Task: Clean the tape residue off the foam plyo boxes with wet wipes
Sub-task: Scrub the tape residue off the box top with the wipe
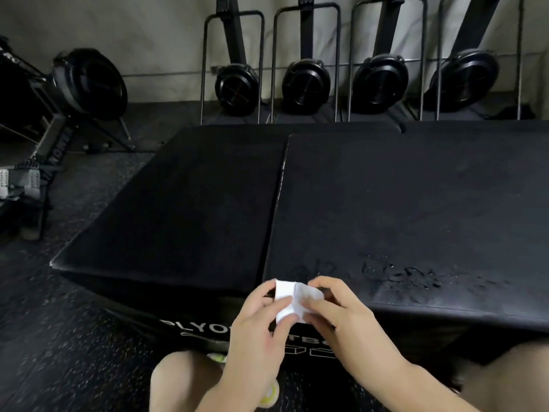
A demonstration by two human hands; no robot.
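Note:
Two black foam plyo boxes stand side by side in front of me, the left box [178, 209] and the right box [416, 203]. A patch of rough, shiny tape residue [416, 278] runs along the right box's top near its front edge. A folded white wet wipe [289, 295] is pinched between both hands above the front edge where the boxes meet. My left hand [258, 325] grips its left side, and my right hand [335, 310] grips its right side.
Several black fan machines [306, 84] in metal frames line the back wall. Another machine [89, 81] with a rail sits at the far left on the speckled rubber floor [59, 337]. My bare knees [178, 379] are at the bottom edge.

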